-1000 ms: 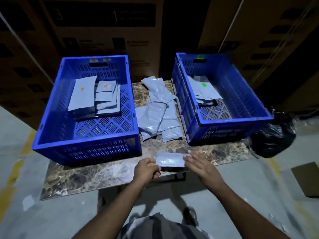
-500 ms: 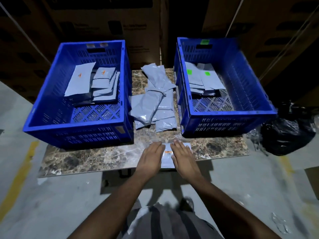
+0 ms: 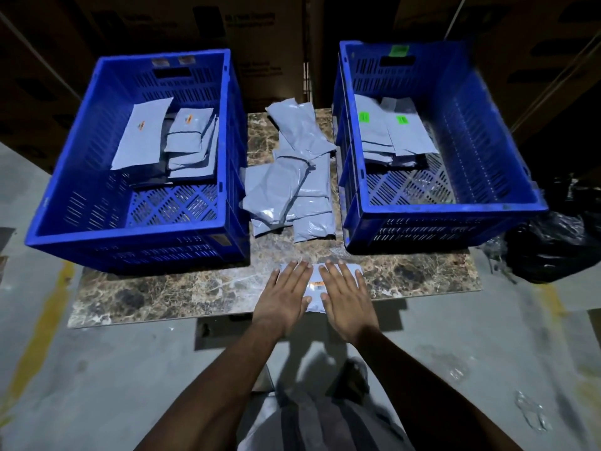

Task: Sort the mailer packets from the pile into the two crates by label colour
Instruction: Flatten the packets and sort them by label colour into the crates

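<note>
A grey mailer packet (image 3: 316,287) with an orange label lies flat at the front edge of the marble table (image 3: 162,294). My left hand (image 3: 284,296) and my right hand (image 3: 346,296) press on it side by side, fingers straight, covering most of it. Behind them a pile of grey mailer packets (image 3: 294,180) lies between two blue crates. The left crate (image 3: 130,232) holds packets with orange labels (image 3: 187,139). The right crate (image 3: 445,208) holds packets with green labels (image 3: 392,135) and has a green tag on its back wall.
A black plastic bag (image 3: 559,245) lies on the floor right of the table. Cardboard boxes (image 3: 260,37) stand behind the crates. Concrete floor with a yellow line (image 3: 39,323) surrounds the table.
A second ago my hands held the packet by its ends at the table's front edge. It now lies flat with the orange label up, both palms pressed on it.
</note>
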Demonstrator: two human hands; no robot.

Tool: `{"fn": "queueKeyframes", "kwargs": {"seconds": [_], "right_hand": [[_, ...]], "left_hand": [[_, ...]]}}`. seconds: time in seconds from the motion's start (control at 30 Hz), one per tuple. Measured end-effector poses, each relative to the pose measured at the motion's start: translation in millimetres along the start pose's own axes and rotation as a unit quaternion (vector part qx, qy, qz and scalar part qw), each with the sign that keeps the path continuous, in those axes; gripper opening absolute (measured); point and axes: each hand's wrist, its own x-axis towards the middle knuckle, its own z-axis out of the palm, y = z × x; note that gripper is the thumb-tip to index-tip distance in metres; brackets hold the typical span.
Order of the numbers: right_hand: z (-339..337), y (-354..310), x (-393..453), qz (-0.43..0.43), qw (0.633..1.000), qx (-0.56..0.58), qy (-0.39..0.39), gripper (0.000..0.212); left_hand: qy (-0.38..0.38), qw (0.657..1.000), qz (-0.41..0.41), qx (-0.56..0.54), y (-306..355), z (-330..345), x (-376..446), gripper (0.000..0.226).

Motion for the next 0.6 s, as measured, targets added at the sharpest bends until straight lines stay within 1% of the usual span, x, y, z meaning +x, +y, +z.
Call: {"fn": "queueKeyframes", "kwargs": {"seconds": [0.1, 0.23, 0.3, 0.37, 0.4, 0.43, 0.5, 0.53, 0.6], "right_hand": [[-5.1, -0.1, -2.8, 0.009, 1.000, 0.002, -0.003, 0.060], [-11.3, 13.0, -17.7, 0.091, 0.996, -0.007, 0.004, 0.061], [-15.3, 27.6, -23.0, 0.126, 0.992, -0.016, -0.022, 0.068], [-19.8, 35.5, -23.6, 0.154, 0.986, -0.029, -0.055, 0.078], [-22.3, 34.4, -23.0, 0.175, 0.983, -0.027, -0.053, 0.081], [-27.3, 28.5, -24.2, 0.193, 0.980, -0.022, -0.032, 0.078], [-32.7, 13.5, -29.4, 0.198, 0.979, -0.003, 0.046, 0.061], [-33.3, 4.9, -32.3, 0.189, 0.978, 0.007, 0.086, 0.055], [-37.0, -12.2, -35.1, 0.147, 0.982, 0.029, 0.115, 0.047]], "left_hand": [[-0.010, 1.000, -0.003, 0.010, 0.2, -4.9, -0.8, 0.065], [-0.022, 0.999, -0.009, 0.022, 1.9, -13.1, -2.8, 0.066], [-0.034, 0.999, -0.010, 0.020, 3.4, -18.5, -3.1, 0.068], [-0.031, 0.999, -0.003, 0.031, 4.8, -23.5, -5.2, 0.070], [-0.024, 0.999, -0.002, 0.037, 4.8, -26.0, -7.1, 0.070], [-0.015, 0.999, -0.004, 0.047, 4.3, -28.6, -9.6, 0.069], [0.008, 0.997, -0.032, 0.067, 2.5, -29.2, -15.9, 0.068], [0.016, 0.996, -0.061, 0.065, 1.2, -28.0, -19.0, 0.067], [0.012, 0.991, -0.125, 0.041, 1.8, -25.0, -23.3, 0.068]]}}
